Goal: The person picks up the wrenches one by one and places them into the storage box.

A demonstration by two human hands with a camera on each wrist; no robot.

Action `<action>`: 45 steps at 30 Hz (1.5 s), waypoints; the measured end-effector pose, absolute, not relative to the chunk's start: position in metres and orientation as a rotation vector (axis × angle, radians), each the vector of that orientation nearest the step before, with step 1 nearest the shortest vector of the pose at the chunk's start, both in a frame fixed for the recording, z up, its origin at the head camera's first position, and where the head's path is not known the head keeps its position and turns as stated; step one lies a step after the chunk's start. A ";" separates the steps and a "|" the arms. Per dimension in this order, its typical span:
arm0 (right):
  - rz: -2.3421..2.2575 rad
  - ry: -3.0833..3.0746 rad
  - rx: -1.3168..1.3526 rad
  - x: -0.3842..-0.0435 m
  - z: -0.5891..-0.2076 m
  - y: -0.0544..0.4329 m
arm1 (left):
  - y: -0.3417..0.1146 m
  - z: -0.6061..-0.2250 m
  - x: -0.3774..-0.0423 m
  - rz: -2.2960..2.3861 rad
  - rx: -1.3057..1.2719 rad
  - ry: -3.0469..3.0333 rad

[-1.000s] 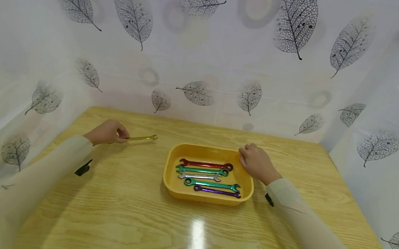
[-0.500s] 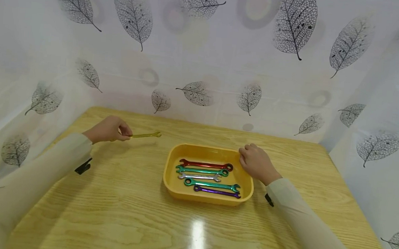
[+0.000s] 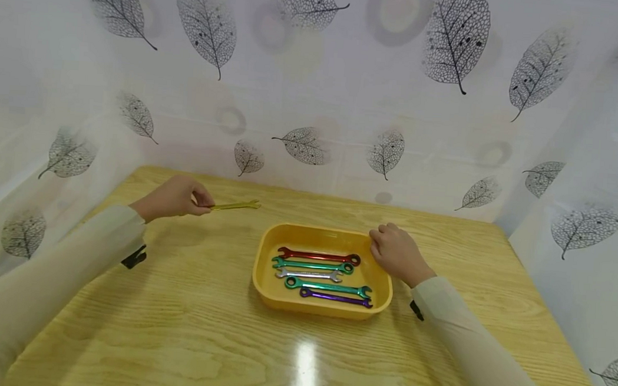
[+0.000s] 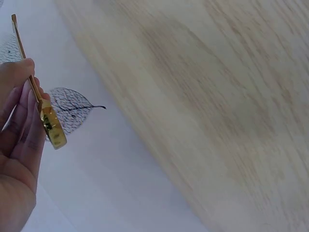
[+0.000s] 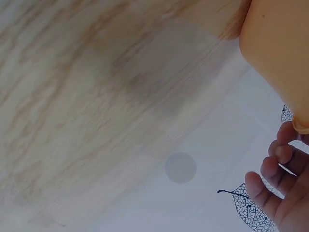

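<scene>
My left hand (image 3: 176, 198) pinches one end of a gold wrench (image 3: 236, 205) above the back left of the table, its open-end jaw pointing right toward the tray. In the left wrist view, thumb and fingers hold the gold wrench (image 4: 52, 126) by its shank. At the back right corner of a yellow plastic tray (image 3: 318, 307), my right hand (image 3: 398, 254) grips the rim. Inside lie a red wrench (image 3: 319, 256), a green wrench (image 3: 312, 265), a silver wrench (image 3: 309, 274), a larger green wrench (image 3: 327, 287) and a purple wrench (image 3: 334, 298), roughly parallel.
The wooden table (image 3: 199, 340) carries the tray near its middle. White cloth (image 3: 336, 100) with a leaf print rises behind the table and along both sides. A bright light reflection (image 3: 306, 370) shows on the table in front of the tray.
My left hand has lifted the gold wrench up and shifted to the right, closer to the tray. The right hand, the tray and the wrenches in it have stayed put.
</scene>
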State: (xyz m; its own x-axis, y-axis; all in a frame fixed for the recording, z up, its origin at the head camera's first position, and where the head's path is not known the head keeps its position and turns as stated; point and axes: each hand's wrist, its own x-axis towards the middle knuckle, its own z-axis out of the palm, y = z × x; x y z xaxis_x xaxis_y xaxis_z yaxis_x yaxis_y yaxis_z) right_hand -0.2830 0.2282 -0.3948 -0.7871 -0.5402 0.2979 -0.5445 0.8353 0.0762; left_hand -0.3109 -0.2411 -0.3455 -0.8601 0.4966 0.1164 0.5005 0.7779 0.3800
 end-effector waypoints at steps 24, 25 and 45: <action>-0.157 -2.680 0.744 -0.281 -0.395 0.227 | -0.167 -0.324 -0.283 -0.729 -0.916 -2.943; -0.158 -2.679 0.745 -0.281 -0.395 0.227 | -0.164 -0.324 -0.283 -0.729 -0.927 -2.942; -0.160 -2.704 0.741 -0.280 -0.394 0.227 | -0.111 -0.320 -0.273 -0.721 -1.062 -2.966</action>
State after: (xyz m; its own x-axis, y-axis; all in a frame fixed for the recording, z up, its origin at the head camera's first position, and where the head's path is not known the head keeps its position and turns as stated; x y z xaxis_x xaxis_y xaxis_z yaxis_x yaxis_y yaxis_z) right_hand -0.2795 0.2269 -0.3940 -0.8094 -0.5129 0.2861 -0.4756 0.8582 0.1930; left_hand -0.2731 -0.1107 -0.3205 -0.7805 0.6219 0.0633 0.5816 0.6853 0.4383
